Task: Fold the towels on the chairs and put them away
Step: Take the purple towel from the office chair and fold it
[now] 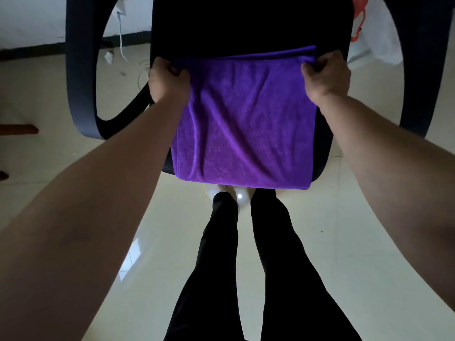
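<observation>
Head view, looking down past both bare forearms. A purple towel (243,124) lies spread over the seat of a black office chair (246,23), its near folded edge hanging just past the seat's front rim, its far edge lifted slightly at the back of the seat.

Left hand (168,78) closed on the towel's far left corner, fingers curled under the cloth. Right hand (326,75) closed on the far right corner, cloth bunched between thumb and fingers. Both hands level with each other, the far edge drawn fairly taut between them. Towel surface shows soft diagonal creases; it appears to be doubled, though layer count cannot be told for sure.

Chair armrests: left armrest (81,70) a dark curved loop, right armrest (418,70) partly cut by the frame edge.

Below the seat, the person's legs in black trousers (221,267), white shoes (236,195) just showing under the towel's near edge. Glossy pale tiled floor (369,242). A white cable (121,43) trails on the floor beyond the left armrest. Something red and white (362,28) stands top right, behind the chair; not identifiable.
</observation>
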Available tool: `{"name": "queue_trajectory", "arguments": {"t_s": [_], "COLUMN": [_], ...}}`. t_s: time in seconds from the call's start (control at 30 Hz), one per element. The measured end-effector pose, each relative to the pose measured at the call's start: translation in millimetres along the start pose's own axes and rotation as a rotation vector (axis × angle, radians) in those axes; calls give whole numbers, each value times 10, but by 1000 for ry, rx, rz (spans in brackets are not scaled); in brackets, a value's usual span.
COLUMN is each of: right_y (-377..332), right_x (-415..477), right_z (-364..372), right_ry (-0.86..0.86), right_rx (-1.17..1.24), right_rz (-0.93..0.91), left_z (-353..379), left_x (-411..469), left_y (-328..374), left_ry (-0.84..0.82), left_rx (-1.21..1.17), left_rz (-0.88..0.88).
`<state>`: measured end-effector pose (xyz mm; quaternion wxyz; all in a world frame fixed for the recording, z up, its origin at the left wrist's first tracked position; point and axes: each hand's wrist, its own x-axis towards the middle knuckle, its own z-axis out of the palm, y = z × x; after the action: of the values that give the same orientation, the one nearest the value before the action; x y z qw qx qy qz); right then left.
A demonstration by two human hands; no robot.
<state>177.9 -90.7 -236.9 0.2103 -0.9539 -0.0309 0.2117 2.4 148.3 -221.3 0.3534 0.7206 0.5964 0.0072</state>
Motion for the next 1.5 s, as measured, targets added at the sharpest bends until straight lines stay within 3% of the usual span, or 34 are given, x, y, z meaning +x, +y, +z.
{"name": "queue_trajectory", "arguments": {"t_s": [0.2, 0.37, 0.6, 0.83, 0.97, 1.13, 1.27, 1.4, 1.5], "right_y": [-71, -46, -30, -36, 115, 510, 839, 1038, 1147], "right_x": [-20, 19, 209, 217, -184, -978, -1503, -1792, -1912], "right_z": [-81, -38, 40, 88, 52, 121, 156, 226, 269], "right_ry": [58, -14, 78, 58, -23, -131, -145, -144, -153], "right_rx": [20, -37, -148, -137, -132, -254, -311, -325, -293], "right_rz": [-64, -134, -142, -127, -2, 191, 243, 304, 366], "left_z": [-142, -165, -120, -64, -6, 51, 75, 132, 122], "left_x": [89, 184, 306, 288, -228, -1026, -1404, -1434, -1455], "left_y": [58, -97, -56, -183, -386, -897, -1294, -1626, -1709], "left_ry": [164, 124, 248, 70, 55, 9, -138, -325, -350], "left_rx": [50, 323, 366, 370, 335, 382, 370, 60, -184], "left_rz": [164, 50, 0, -15, 26, -272, -428, -529, -568]}}
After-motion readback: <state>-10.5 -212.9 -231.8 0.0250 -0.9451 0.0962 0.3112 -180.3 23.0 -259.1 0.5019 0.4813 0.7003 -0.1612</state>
